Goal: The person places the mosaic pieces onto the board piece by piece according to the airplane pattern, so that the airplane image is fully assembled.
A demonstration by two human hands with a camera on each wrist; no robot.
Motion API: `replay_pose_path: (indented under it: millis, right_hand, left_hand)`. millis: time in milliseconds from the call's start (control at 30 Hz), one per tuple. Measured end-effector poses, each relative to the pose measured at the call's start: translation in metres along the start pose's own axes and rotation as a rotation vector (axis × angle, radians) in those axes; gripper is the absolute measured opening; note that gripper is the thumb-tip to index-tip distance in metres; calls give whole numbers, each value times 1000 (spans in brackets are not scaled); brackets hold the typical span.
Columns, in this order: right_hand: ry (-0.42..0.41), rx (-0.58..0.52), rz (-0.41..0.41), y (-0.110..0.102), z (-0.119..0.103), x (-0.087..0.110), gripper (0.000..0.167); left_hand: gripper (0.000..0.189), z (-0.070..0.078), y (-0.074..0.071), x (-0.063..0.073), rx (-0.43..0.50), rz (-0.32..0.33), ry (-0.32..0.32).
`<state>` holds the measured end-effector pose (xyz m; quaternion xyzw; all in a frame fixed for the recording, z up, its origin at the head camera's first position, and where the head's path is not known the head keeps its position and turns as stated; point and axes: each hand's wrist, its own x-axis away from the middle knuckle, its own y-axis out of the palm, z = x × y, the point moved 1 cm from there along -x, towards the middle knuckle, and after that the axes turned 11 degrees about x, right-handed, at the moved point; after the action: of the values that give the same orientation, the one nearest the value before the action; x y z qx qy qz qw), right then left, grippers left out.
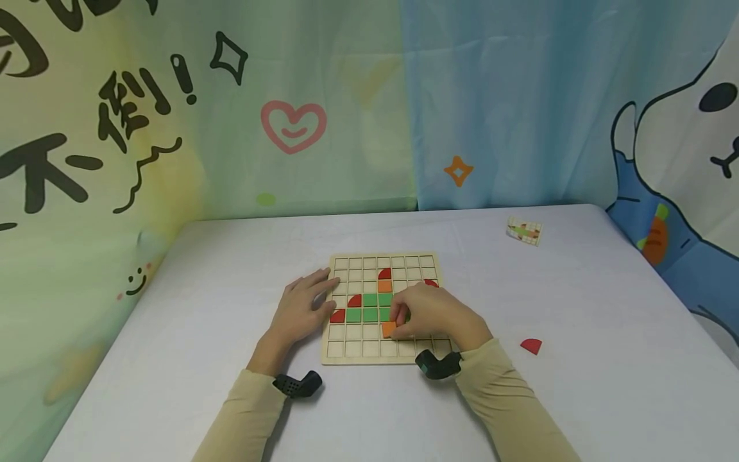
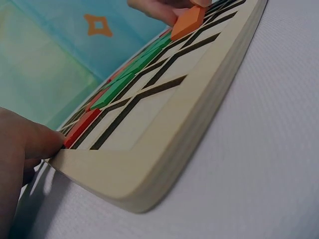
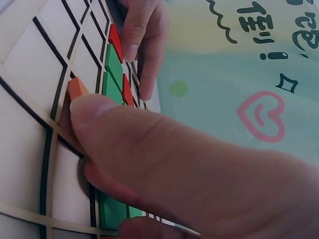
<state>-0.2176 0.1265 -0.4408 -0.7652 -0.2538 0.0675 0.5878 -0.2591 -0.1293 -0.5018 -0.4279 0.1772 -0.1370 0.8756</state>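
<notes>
A wooden grid board (image 1: 353,350) lies on the white table, partly filled with green square tiles (image 1: 369,314), red quarter-round tiles (image 1: 337,316) and an orange square tile (image 1: 384,286). My right hand (image 1: 435,314) pinches another orange square tile (image 2: 188,22) between thumb and fingers, tilted at a grid cell just below the green rows. This hand covers part of the board's right side. At the left edge my left hand (image 1: 301,309) rests with fingers spread. Its thumb (image 2: 47,142) touches the board beside the lowest red tile (image 2: 82,127).
A loose red quarter-round tile (image 1: 532,346) lies on the table right of the right forearm. Toward the back right is a small pattern card (image 1: 524,231). A printed curtain (image 1: 346,128) hangs behind the table. Dark wrist cameras (image 1: 297,385) are strapped on both wrists.
</notes>
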Motion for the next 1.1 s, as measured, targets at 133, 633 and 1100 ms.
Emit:
replay_pose_path:
  millis: [133, 633, 1100]
  right_hand:
    - [1, 6, -1, 1, 0, -1, 18]
    - [22, 13, -6, 2, -3, 0, 18]
    - [-17, 10, 18, 1, -4, 2, 17]
  left_hand:
    - [47, 0, -1, 0, 6, -3, 4]
    - [47, 0, 0, 0, -7, -1, -3]
    - [47, 2, -1, 0, -5, 5, 8]
